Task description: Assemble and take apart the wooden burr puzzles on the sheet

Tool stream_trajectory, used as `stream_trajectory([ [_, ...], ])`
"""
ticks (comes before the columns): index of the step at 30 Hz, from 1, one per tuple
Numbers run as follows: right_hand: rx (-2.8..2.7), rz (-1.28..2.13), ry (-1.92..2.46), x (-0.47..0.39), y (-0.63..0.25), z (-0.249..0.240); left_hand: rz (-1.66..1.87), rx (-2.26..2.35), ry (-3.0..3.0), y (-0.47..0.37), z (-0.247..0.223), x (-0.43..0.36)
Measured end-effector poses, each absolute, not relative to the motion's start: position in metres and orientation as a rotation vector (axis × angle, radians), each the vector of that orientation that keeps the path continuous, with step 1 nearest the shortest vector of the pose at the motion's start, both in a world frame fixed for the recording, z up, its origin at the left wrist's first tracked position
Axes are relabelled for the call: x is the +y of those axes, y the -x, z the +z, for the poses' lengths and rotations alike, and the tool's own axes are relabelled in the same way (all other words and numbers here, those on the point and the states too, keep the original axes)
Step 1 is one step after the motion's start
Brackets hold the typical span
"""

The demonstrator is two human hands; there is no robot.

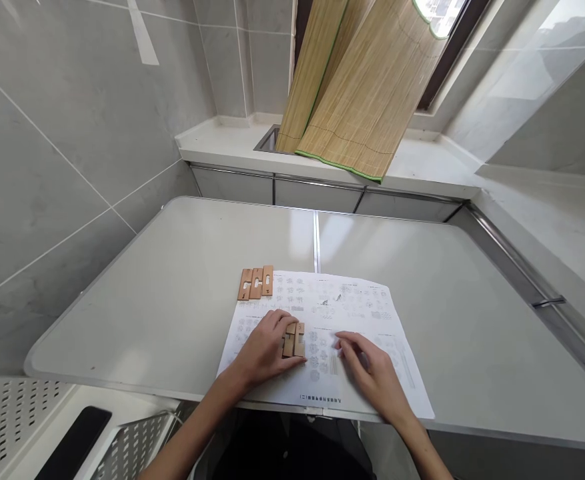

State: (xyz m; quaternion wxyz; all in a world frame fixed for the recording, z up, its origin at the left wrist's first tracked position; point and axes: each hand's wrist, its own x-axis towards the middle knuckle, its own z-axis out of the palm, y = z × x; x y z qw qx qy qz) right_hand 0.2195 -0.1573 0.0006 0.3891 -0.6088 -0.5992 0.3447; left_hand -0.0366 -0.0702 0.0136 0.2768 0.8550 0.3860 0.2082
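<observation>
My left hand (267, 347) lies around a small group of flat wooden puzzle pieces (295, 339) on a printed sheet (372, 390). Its thumb is along their near edge and its fingers are at their far left, so part of the group is hidden. To the right, my right hand (369, 367) rests on the sheet with loosely bent fingers, a gap showing between thumb and forefinger, and nothing visible in it. Beyond my left hand, three slotted wooden pieces (256, 283) with dark marks lie side by side across the sheet's far left corner.
The sheet lies on a pale folding table (172, 287) with a centre seam. Behind stands a white counter (232, 150) with a sink, partly covered by a bamboo mat (357, 93). At lower left, a black phone (75, 443) rests by a white perforated basket (12, 420).
</observation>
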Motion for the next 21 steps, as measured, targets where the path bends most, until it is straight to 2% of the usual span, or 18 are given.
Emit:
stream_trajectory([
  [11,-1.137,0.804,1.754,-0.175,-0.279,-0.021,0.688,1.288,-2.333,0.079,0.004,-0.072],
  [21,-1.063,0.810,1.767,-0.174,-0.280,-0.034,0.839,1.726,-2.286,0.115,0.009,-0.059],
])
